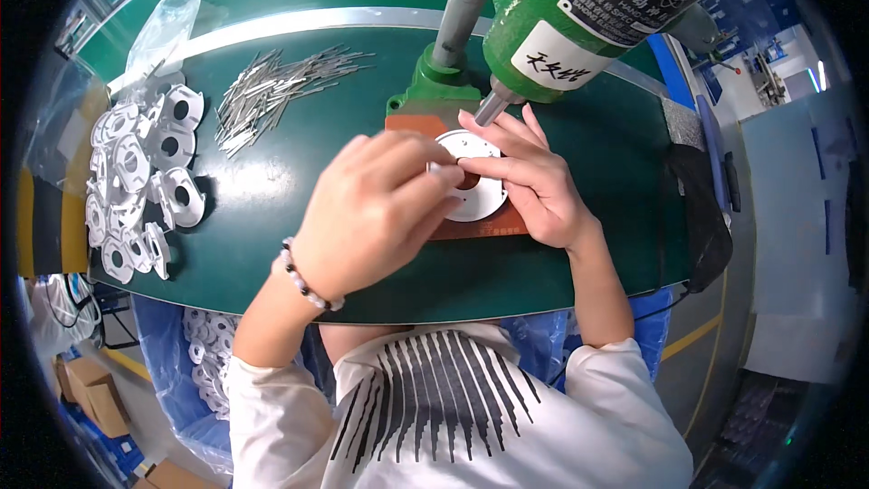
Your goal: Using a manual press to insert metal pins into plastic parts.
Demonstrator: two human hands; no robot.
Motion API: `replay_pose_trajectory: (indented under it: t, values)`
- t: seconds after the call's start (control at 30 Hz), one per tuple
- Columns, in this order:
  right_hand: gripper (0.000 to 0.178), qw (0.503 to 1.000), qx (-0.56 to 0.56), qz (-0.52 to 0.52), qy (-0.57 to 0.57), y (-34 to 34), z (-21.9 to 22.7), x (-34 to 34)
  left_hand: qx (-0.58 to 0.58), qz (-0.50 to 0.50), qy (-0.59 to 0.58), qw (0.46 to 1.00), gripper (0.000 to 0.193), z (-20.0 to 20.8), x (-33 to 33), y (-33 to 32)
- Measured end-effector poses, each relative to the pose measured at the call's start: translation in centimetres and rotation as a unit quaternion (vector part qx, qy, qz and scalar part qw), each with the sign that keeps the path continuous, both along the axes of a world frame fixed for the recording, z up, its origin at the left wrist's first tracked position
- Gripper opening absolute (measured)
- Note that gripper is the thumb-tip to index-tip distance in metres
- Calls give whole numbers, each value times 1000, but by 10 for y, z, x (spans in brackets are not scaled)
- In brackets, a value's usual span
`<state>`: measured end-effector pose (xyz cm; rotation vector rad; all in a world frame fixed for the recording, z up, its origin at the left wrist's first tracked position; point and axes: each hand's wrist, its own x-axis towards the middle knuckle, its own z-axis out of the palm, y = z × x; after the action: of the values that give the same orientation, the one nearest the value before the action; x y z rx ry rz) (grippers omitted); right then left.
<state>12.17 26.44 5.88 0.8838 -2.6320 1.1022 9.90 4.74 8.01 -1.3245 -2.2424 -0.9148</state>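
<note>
A white round disc [490,198] with a central hole lies on the orange-brown plate [507,225], under the metal ram [491,105] of a green hand press. My left hand [367,199], with a beaded bracelet at the wrist, reaches over the disc's left side. Its thumb and index finger are pinched together near the hole, and whatever they hold is hidden. From the right, my right hand [541,183] rests on the disc with fingers spread. One fingertip lies at the hole beside the left fingertips, while other fingers stretch up past the ram.
On the green table, a heap of thin metal pins [272,95] lies at the back left. White plastic parts [129,163] are piled at the left edge by a clear bag [169,23]. The green press [534,23] stands overhead. Below, a blue-lined bin [172,389] holds more white parts.
</note>
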Motion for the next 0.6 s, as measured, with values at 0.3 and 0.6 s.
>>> replay_pose_trajectory:
  t: [0.3,0.6]
  values:
    - [37,997,71,35,-19,4,4,3,-2,-1,-112,994,22,0,-14,-11]
    - [32,989,-141,-18,48,7,-9,4,65,119,-72,988,11,-22,-66,-40]
